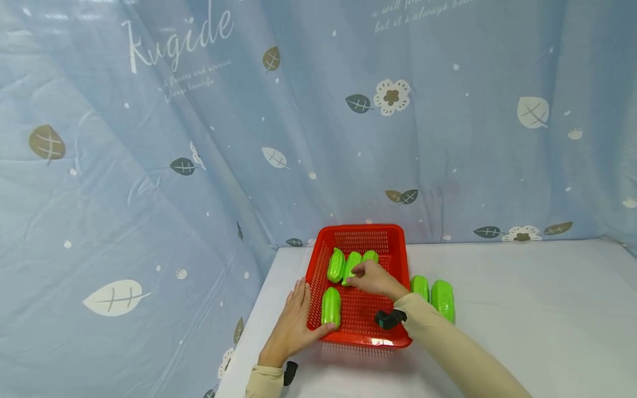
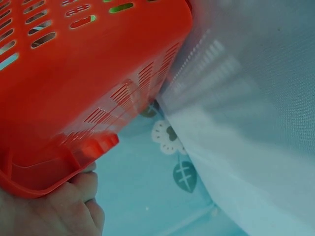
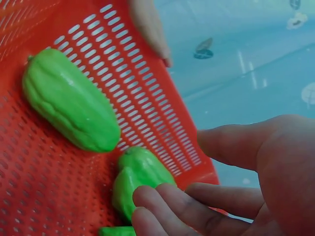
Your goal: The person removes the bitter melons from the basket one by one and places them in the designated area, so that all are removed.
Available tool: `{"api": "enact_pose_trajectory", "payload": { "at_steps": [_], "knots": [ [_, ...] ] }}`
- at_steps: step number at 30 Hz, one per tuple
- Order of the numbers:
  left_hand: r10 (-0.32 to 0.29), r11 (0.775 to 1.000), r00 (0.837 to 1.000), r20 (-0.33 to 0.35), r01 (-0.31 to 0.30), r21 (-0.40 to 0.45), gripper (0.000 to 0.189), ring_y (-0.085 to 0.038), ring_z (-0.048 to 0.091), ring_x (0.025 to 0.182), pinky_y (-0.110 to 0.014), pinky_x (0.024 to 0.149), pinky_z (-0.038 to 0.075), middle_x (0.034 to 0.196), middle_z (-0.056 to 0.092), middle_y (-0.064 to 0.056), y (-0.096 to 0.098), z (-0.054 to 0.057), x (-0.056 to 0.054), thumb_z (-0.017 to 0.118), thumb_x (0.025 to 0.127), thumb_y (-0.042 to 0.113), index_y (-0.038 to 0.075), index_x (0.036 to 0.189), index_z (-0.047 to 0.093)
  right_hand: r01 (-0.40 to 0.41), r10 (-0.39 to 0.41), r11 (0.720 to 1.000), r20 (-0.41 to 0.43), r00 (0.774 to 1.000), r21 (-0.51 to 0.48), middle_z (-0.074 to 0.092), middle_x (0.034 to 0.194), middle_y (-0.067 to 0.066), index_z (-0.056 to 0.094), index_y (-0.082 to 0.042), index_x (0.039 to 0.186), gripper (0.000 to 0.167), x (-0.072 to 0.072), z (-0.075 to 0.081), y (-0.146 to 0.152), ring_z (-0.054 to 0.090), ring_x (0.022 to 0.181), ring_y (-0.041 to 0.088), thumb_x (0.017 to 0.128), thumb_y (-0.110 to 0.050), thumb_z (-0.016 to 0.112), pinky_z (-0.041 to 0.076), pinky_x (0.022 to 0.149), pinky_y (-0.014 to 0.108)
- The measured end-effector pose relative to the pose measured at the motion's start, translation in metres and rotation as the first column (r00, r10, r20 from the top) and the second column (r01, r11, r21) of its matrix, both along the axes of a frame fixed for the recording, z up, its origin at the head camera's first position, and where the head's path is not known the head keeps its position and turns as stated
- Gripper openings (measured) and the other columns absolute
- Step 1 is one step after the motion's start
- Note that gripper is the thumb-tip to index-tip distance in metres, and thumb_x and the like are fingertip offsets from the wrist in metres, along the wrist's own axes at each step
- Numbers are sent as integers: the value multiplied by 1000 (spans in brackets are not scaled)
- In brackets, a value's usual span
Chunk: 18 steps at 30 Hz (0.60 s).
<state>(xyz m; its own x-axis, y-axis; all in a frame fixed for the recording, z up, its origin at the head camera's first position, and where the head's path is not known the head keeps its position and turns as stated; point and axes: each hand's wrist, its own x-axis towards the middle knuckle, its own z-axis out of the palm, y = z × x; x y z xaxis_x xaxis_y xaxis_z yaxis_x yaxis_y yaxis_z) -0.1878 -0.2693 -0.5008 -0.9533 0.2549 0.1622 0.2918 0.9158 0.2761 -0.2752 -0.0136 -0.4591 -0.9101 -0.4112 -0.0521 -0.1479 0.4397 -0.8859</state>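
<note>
A red slotted plastic basket (image 1: 368, 341) stands on the white table. Several glossy green, ridged, elongated vegetables lie in it; one (image 1: 330, 307) is near the front left, and others (image 1: 336, 265) are in a row toward the back. My left hand (image 1: 293, 326) rests on the basket's left rim, fingers straight along it and thumb across the front corner, near the front vegetable. Over the back row hangs my right hand (image 1: 375, 278), its thumb and fingers apart and nothing between them. In the right wrist view, its fingertips partly cover a green vegetable (image 3: 140, 174).
Two more green vegetables (image 1: 443, 300) lie on the table (image 1: 527, 309) just right of the basket, partly behind the right forearm. A blue curtain (image 1: 318, 138) with leaf and flower prints hangs behind the table and down its left side.
</note>
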Motion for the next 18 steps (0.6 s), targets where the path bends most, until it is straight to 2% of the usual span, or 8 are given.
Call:
{"api": "enact_pose_trajectory", "payload": {
  "at_steps": [2,6,13,16,18],
  "knots": [
    [-2,1000,1000,3,2,7,117,-34,12,163,-54,131,22,174,14,-19,2,0,-1,58,86,79,-3,162,23,6,-6,1000,21,1000,1,76,106,19,61,13,134,50,-1,-3,0,74,92,32,98,-21,70,63,77,38],
    [-12,1000,1000,1,12,17,117,-34,13,163,-55,130,23,174,13,-19,3,-1,-2,58,86,79,-3,162,24,45,-45,999,32,998,19,75,107,19,62,12,133,51,-3,-10,-3,74,89,33,96,-20,74,63,77,41],
    [9,1000,1000,6,-9,25,117,-37,14,163,-58,129,23,173,16,-20,-2,-3,3,61,85,77,-4,161,26,-26,24,998,45,999,49,76,98,20,61,15,132,53,-5,-22,-19,75,82,35,95,-19,76,64,76,42],
    [-8,1000,1000,-12,8,29,116,-37,14,163,-58,129,23,174,15,-19,-2,-4,0,60,86,77,-4,161,25,-19,16,997,34,999,81,76,98,23,65,14,127,47,-5,-23,-22,75,78,34,94,-18,76,64,76,42],
    [-11,999,1000,-22,12,32,116,-37,15,162,-58,129,23,174,15,-19,-2,-5,-1,60,86,77,-4,161,25,-28,25,993,28,999,111,76,93,23,70,11,119,39,-5,-23,-25,74,73,31,94,-18,77,63,71,38]
  ]
}}
